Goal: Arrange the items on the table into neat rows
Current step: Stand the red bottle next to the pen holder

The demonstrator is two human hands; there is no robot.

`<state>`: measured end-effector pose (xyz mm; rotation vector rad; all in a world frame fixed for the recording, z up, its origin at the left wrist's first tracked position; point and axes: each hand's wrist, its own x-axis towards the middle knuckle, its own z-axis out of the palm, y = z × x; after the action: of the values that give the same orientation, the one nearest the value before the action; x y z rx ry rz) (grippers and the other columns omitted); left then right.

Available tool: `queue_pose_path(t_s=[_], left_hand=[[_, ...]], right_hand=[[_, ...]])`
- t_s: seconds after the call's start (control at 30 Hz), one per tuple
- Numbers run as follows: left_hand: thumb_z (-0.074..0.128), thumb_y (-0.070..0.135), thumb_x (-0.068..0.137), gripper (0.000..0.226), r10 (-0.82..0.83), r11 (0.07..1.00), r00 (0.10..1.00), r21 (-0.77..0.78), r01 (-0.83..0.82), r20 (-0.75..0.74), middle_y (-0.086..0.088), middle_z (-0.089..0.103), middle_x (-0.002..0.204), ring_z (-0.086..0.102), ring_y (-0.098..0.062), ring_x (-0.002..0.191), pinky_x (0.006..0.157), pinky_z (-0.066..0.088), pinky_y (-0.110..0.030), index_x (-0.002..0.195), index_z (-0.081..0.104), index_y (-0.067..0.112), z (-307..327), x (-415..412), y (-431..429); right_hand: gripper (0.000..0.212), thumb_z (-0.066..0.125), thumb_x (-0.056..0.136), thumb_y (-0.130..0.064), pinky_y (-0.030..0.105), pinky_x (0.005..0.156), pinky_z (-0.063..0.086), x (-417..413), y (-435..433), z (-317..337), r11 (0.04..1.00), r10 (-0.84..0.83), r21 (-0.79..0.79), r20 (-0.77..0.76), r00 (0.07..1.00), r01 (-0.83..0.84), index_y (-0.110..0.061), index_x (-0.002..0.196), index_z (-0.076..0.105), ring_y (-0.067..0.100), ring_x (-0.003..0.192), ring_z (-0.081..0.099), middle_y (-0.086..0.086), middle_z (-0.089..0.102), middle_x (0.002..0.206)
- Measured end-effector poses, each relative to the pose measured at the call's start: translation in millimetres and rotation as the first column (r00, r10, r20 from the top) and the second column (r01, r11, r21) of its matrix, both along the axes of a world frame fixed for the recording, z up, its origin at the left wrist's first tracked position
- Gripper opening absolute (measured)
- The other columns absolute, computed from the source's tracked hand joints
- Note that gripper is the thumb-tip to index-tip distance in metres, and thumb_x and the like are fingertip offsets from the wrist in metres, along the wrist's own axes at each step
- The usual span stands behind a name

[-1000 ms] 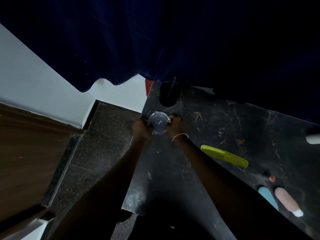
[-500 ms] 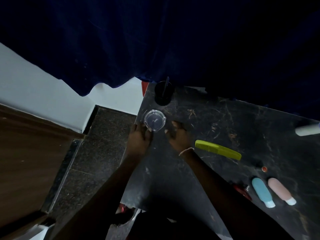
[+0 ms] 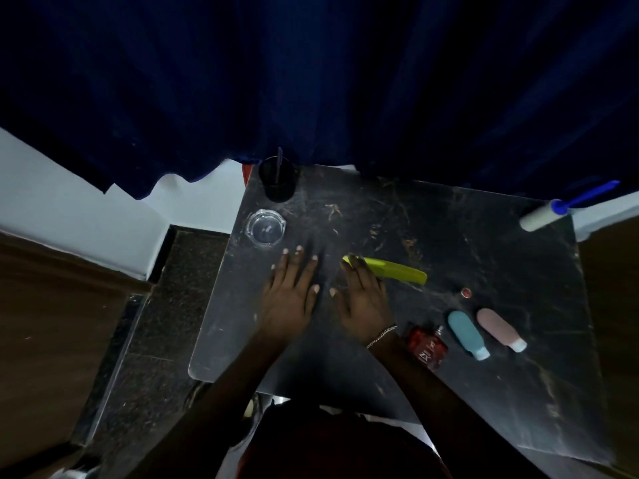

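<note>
On the dark marble table (image 3: 449, 236) a clear glass ashtray (image 3: 265, 228) stands near the left edge, below a black cup (image 3: 278, 179) with a stick in it. My left hand (image 3: 290, 292) lies flat and open on the table, just below the ashtray and apart from it. My right hand (image 3: 363, 295) is open too, its fingertips over the left end of a yellow-green comb (image 3: 390, 269). Further right lie a red perfume bottle (image 3: 427, 347), a blue tube (image 3: 468, 335), a pink tube (image 3: 501, 328), a small red cap (image 3: 466, 292) and a lint roller (image 3: 567, 209).
A dark blue curtain (image 3: 311, 81) hangs over the table's far edge. A dark stone floor (image 3: 145, 323) and a white wall base lie to the left, a wooden surface (image 3: 45, 323) beyond that. The table's left edge is close to the ashtray.
Both hands let go of the glass ashtray and drew back toward me. My right hand has moved right onto the end of the comb. The view has shifted right, showing more items.
</note>
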<state>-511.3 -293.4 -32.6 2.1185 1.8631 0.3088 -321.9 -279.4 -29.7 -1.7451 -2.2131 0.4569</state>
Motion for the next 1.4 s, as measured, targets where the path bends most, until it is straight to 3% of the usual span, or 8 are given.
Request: queue_pose_path(t_s=[0.47, 0.6, 0.77, 0.9, 1.07, 1.13, 1.2, 1.4], left_hand=[[0.031, 0.043, 0.107, 0.062, -0.187, 0.982, 0.981, -0.004, 0.187, -0.046, -0.009, 0.013, 0.174, 0.011, -0.032, 0.161, 0.127, 0.025, -0.054, 0.165, 0.019, 0.023, 6, 172, -54], [0.031, 0.047, 0.106, 0.068, -0.215, 0.975, 0.975, -0.066, 0.211, -0.059, -0.008, 0.009, 0.174, 0.009, -0.031, 0.161, 0.128, 0.021, -0.054, 0.166, 0.007, 0.026, 0, 205, -64], [0.031, 0.052, 0.103, 0.071, -0.217, 0.966, 0.972, -0.162, 0.201, -0.088, -0.014, 0.023, 0.17, 0.021, -0.035, 0.159, 0.124, 0.031, -0.055, 0.164, 0.018, 0.019, -6, 234, -76], [0.023, 0.06, 0.099, 0.078, -0.214, 0.946, 0.969, -0.273, 0.174, -0.121, -0.015, 0.019, 0.17, 0.02, -0.035, 0.158, 0.125, 0.027, -0.055, 0.164, 0.008, 0.02, -14, 247, -81], [0.049, 0.062, 0.096, 0.093, -0.185, 0.914, 0.976, -0.386, 0.127, -0.117, -0.017, 0.021, 0.166, 0.024, -0.037, 0.153, 0.124, 0.029, -0.052, 0.164, 0.008, 0.013, -21, 264, -86], [0.052, 0.061, 0.094, 0.094, -0.163, 0.914, 0.978, -0.392, 0.101, -0.129, -0.016, 0.029, 0.161, 0.034, -0.036, 0.145, 0.116, 0.038, -0.049, 0.162, 0.011, 0.011, -23, 270, -88], [0.057, 0.058, 0.092, 0.097, -0.111, 0.913, 0.987, -0.404, 0.055, -0.118, -0.014, 0.033, 0.156, 0.037, -0.035, 0.141, 0.111, 0.041, -0.048, 0.162, 0.011, 0.009, -24, 275, -89], [0.062, 0.052, 0.092, 0.088, 0.006, 0.905, 0.998, -0.424, -0.032, -0.062, -0.014, 0.039, 0.153, 0.038, -0.035, 0.139, 0.112, 0.043, -0.05, 0.158, 0.023, 0.009, -24, 284, -84]], right_hand=[[0.06, 0.049, 0.097, -0.038, 0.041, 0.113, 0.038, 154, -74, 25, 0.99, -0.138, -0.037, -0.003, 0.99, 0.138, -0.016, 0.152, 0.038, 0.02, 0.15, 0.029, 0.003, 0.035, 0.16], [0.06, 0.05, 0.096, -0.038, 0.039, 0.116, 0.034, 186, -87, 24, 0.982, -0.184, -0.04, -0.014, 0.983, 0.183, -0.017, 0.151, 0.04, 0.019, 0.15, 0.029, 0.001, 0.035, 0.159], [0.056, 0.054, 0.094, -0.033, 0.045, 0.115, 0.038, 216, -94, 18, 0.975, -0.218, -0.047, -0.003, 0.976, 0.218, -0.013, 0.146, 0.047, 0.025, 0.146, 0.038, 0.007, 0.043, 0.154], [0.052, 0.061, 0.091, -0.029, 0.045, 0.111, 0.043, 231, -101, 10, 0.973, -0.231, -0.039, -0.019, 0.973, 0.23, -0.009, 0.139, 0.053, 0.028, 0.14, 0.046, 0.01, 0.05, 0.148], [0.054, 0.059, 0.089, -0.032, 0.04, 0.111, 0.041, 237, -107, 5, 0.973, -0.231, -0.02, -0.023, 0.973, 0.231, -0.01, 0.137, 0.054, 0.028, 0.136, 0.049, 0.009, 0.054, 0.143], [0.057, 0.049, 0.089, -0.038, 0.041, 0.113, 0.039, 240, -107, 4, 0.97, -0.242, -0.044, -0.032, 0.97, 0.24, -0.011, 0.139, 0.053, 0.027, 0.138, 0.047, 0.009, 0.053, 0.145], [0.055, 0.053, 0.09, -0.035, 0.043, 0.114, 0.04, 244, -106, 2, 0.965, -0.255, -0.062, -0.03, 0.966, 0.253, -0.012, 0.14, 0.052, 0.027, 0.138, 0.047, 0.009, 0.052, 0.145], [0.053, 0.055, 0.095, -0.035, 0.043, 0.111, 0.043, 253, -93, 1, 0.954, -0.277, -0.128, -0.016, 0.961, 0.272, -0.012, 0.143, 0.047, 0.026, 0.136, 0.047, 0.008, 0.049, 0.147]])
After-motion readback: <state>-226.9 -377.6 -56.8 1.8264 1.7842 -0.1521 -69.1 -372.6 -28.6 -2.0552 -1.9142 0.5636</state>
